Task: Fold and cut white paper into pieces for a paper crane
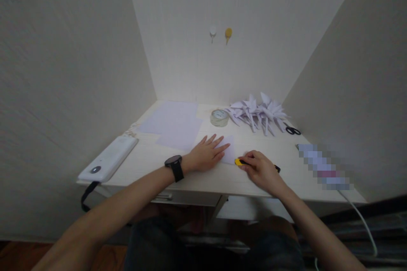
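Observation:
My left hand (206, 155) lies flat with fingers spread on a small piece of pale lilac paper (229, 152), covering its left part. Closed around a yellow and black utility knife (238, 161) is my right hand (259, 169). The knife's yellow end points left, close to the paper's lower right corner, and its dark end shows beyond the hand. I cannot make out a blade. Larger lilac sheets (173, 117) lie overlapping behind my left hand. A roll of clear tape (219, 117) sits beyond the small paper.
Several folded paper shapes (259, 112) are heaped at the back right, beside black-handled scissors (292, 130). A white device (110, 159) with a black strap rests at the left edge. A blurred-out object (322, 167) and cable are at right. Walls enclose the white desk (197, 180).

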A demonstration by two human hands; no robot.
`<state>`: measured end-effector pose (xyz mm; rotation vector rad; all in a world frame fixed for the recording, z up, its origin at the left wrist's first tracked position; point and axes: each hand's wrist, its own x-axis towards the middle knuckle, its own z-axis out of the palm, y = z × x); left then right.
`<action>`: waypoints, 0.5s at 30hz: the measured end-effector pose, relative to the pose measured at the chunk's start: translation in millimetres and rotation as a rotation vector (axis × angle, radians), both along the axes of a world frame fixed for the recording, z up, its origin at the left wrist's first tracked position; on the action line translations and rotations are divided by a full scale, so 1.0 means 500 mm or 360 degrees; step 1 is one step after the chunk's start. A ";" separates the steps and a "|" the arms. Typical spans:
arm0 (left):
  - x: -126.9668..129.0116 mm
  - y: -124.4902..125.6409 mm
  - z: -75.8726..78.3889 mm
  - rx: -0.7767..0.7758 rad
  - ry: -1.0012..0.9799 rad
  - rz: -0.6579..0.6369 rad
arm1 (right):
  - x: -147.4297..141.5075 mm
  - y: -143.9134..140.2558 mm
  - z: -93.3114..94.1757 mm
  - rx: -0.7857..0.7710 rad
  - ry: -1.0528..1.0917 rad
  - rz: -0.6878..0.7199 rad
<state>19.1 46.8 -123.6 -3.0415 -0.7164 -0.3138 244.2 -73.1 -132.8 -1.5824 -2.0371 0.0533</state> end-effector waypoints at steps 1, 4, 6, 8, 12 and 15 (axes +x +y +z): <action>-0.005 0.003 -0.002 0.0008 0.0008 -0.0002 | 0.001 0.002 -0.001 -0.0009 0.0004 0.0010; -0.011 0.006 -0.010 0.0029 0.0006 0.0008 | 0.004 0.006 -0.001 -0.0037 0.0010 0.0030; -0.010 0.004 -0.012 0.0032 0.0001 0.0023 | 0.002 0.006 0.000 -0.0036 0.0007 0.0025; -0.009 0.001 -0.012 0.0027 0.0002 0.0037 | -0.002 0.004 0.001 -0.0022 -0.0004 0.0015; -0.009 0.001 -0.010 0.0008 -0.0009 0.0047 | -0.010 -0.005 0.003 0.0012 -0.0031 0.0030; -0.010 0.002 -0.010 -0.0009 0.0004 0.0043 | -0.008 -0.005 0.002 0.0031 -0.0003 0.0098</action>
